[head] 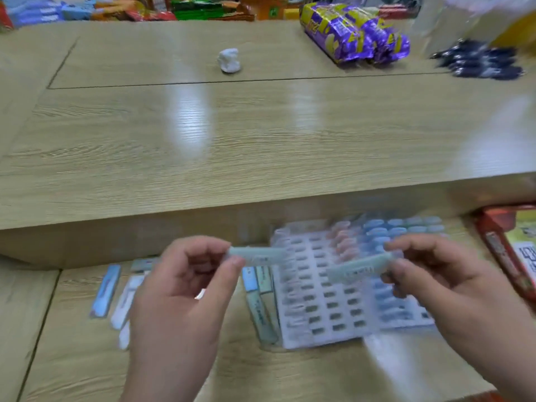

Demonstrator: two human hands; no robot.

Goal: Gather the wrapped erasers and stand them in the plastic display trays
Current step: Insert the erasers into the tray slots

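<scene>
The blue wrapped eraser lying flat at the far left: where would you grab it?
Come from above and pinch the blue wrapped eraser across its narrow width near mid-length. It lies flat on the desk, long and thin, so probably only its long edges offer a hold; mind the white eraser close on its right.

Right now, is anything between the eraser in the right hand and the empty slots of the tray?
Nothing visible. The eraser in the right hand hangs over empty middle slots of the tray; the left hand is off to the side.
</scene>
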